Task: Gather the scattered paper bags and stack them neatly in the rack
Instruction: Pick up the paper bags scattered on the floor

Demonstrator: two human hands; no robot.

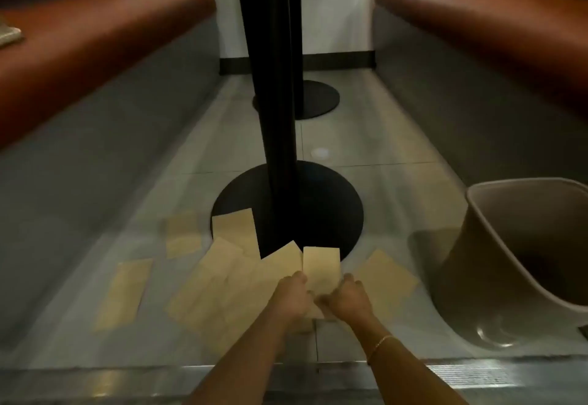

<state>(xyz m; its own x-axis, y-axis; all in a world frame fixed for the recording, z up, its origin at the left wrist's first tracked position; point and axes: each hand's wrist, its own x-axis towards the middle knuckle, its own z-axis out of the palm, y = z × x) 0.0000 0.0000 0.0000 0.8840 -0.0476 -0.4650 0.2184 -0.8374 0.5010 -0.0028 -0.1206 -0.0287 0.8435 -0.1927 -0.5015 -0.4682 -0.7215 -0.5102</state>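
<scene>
Several flat brown paper bags lie scattered on the grey tiled floor under a table, around the black round table base (pixel 321 210). One bag (pixel 320 265) is held upright between both hands: my left hand (pixel 291 293) grips its left edge and my right hand (pixel 348 298) its right edge. More bags lie flat at the left (pixel 124 293), at the far left (pixel 184 234), against the base (pixel 235 229) and to the right (pixel 386 277). A beige plastic bin-like rack (pixel 521 245) lies tipped on its side at the right, its opening facing me.
A black table post (pixel 273 86) rises from the base; a second base (pixel 315 99) stands farther back. Brown padded benches (pixel 95 38) (pixel 477 13) flank the floor on both sides. A metal threshold strip (pixel 127 379) runs along the near edge.
</scene>
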